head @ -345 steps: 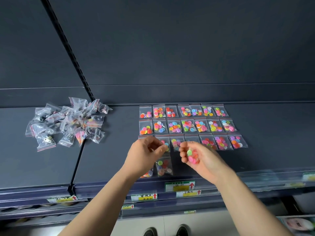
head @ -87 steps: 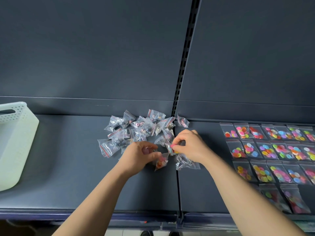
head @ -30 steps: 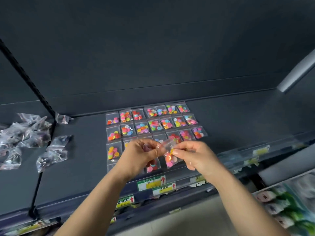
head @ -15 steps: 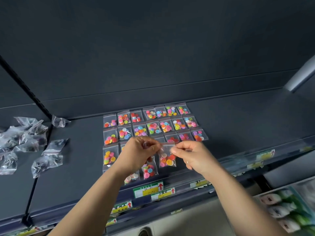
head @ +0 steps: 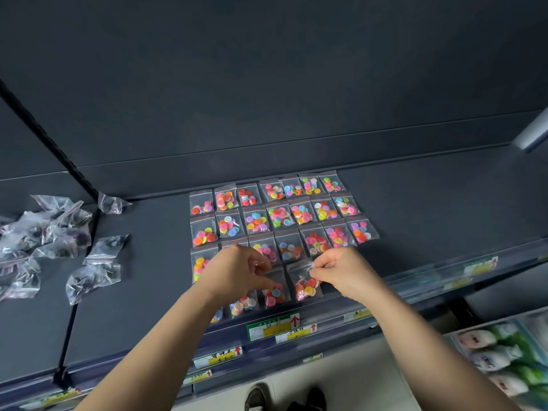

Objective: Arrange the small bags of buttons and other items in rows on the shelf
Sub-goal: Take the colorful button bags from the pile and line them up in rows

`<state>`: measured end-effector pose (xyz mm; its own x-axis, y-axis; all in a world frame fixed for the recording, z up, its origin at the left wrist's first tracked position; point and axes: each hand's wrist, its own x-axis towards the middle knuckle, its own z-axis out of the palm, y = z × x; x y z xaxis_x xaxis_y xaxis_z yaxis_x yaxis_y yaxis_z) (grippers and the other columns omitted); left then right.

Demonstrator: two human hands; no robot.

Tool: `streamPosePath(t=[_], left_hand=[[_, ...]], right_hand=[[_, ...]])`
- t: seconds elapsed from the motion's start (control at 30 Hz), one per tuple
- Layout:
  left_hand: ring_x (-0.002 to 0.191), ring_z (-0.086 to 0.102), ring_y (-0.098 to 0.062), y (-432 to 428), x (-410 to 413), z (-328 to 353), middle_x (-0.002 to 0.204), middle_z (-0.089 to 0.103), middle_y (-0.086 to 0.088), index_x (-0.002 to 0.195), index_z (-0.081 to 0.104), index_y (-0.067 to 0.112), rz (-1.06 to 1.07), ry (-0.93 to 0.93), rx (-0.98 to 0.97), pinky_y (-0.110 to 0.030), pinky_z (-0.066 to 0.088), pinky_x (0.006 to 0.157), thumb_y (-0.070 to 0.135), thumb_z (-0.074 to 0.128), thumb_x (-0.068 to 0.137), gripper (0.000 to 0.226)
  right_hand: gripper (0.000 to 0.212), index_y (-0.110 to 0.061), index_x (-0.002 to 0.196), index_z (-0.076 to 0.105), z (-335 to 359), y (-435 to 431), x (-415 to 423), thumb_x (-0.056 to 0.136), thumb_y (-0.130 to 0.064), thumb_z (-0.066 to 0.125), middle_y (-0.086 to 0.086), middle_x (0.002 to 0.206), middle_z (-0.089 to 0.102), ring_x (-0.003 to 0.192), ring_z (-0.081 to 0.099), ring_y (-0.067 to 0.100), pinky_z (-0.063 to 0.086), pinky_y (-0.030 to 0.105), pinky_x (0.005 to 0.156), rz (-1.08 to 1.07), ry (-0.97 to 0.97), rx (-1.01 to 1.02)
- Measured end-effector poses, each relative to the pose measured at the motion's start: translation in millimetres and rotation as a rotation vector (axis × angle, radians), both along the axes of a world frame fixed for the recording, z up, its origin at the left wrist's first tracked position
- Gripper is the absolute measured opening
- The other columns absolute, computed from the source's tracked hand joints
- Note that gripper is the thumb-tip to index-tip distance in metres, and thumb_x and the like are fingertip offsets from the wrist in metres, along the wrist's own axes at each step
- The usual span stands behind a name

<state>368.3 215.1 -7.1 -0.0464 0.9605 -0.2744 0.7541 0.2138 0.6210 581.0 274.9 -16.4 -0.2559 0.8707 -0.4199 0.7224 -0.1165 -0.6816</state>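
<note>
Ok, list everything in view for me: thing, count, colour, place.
shelf: one, dark grey, across the middle.
arranged bags: three rows of seven plus a front row partly hidden, clear with bright buttons, shelf centre.
held bag: one, clear, red and orange buttons, front row's right end.
neighbouring bag: one, clear, red and blue buttons, just left of it.
loose bags: a heap, clear with dark contents, shelf's left.
price labels: several, green and yellow with red arrows, shelf's front edge.
shoes: two, dark, floor below.
left hand: pinches the neighbouring bag's top.
right hand: pinches the held bag's top.
</note>
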Motion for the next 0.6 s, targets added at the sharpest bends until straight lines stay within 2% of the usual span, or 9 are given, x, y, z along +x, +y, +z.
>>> streamPosePath(t=[0.07,0.13,0.2,0.3,0.43,0.53,0.6], left_hand=[[0.076,0.064,-0.010,1,1,0,0.089,0.070,0.008,0.100,0.072,0.023,0.001,0.031,-0.007,-0.027,0.057,0.068,0.046,0.080,0.066,0.042],[0.076,0.064,-0.012,0,2,-1,0.087,0.070,0.006,0.100,0.073,0.022,0.019,0.043,-0.023,-0.030,0.058,0.067,0.045,0.080,0.066,0.042],[0.072,0.061,-0.010,-2,3,-1,0.085,0.068,0.008,0.101,0.072,0.022,0.044,0.044,-0.030,-0.024,0.053,0.059,0.045,0.080,0.066,0.042],[0.068,0.058,-0.006,-4,4,-1,0.085,0.067,0.010,0.100,0.072,0.024,0.068,0.050,-0.029,-0.014,0.044,0.052,0.046,0.079,0.067,0.040],[0.066,0.057,-0.004,-6,7,-2,0.081,0.066,0.012,0.097,0.072,0.023,0.131,-0.008,-0.011,-0.012,0.044,0.053,0.039,0.079,0.072,0.031],[0.065,0.062,-0.012,-6,10,2,0.078,0.068,0.006,0.099,0.071,0.023,0.244,-0.214,0.026,-0.022,0.054,0.061,0.032,0.071,0.083,0.018],[0.082,0.069,-0.022,-6,15,8,0.093,0.071,-0.007,0.105,0.068,0.019,0.388,-0.570,-0.001,-0.031,0.058,0.079,0.021,0.060,0.092,0.015]], right_hand=[[0.005,-0.019,0.082,0.071,-3,1,-2,0.083,-0.024,0.072,-0.007,0.088,0.071,0.051,0.052,-0.003,0.035,0.013,0.043,0.015,-0.040,0.007],[0.009,-0.017,0.078,0.072,-4,3,-4,0.082,-0.025,0.073,-0.007,0.084,0.072,0.052,0.055,-0.002,0.040,0.014,0.047,0.030,-0.054,0.014],[0.012,-0.015,0.074,0.074,-5,5,-4,0.082,-0.024,0.073,-0.007,0.082,0.072,0.059,0.061,0.001,0.044,0.018,0.054,0.044,-0.058,0.020],[0.015,-0.014,0.071,0.073,-5,7,-4,0.083,-0.024,0.072,-0.007,0.078,0.073,0.037,0.048,-0.003,0.038,0.017,0.046,0.068,-0.102,0.016],[0.015,-0.015,0.071,0.071,-3,9,-2,0.082,-0.024,0.072,-0.007,0.063,0.067,0.035,0.046,-0.002,0.037,0.017,0.044,0.086,-0.122,0.003],[0.017,-0.014,0.073,0.069,4,11,1,0.082,-0.028,0.072,-0.002,0.058,0.065,0.031,0.043,0.002,0.036,0.018,0.041,0.085,-0.108,-0.021],[0.018,-0.013,0.075,0.068,10,13,5,0.084,-0.029,0.070,-0.002,0.063,0.065,0.037,0.043,0.002,0.037,0.019,0.045,0.069,-0.084,-0.013]])
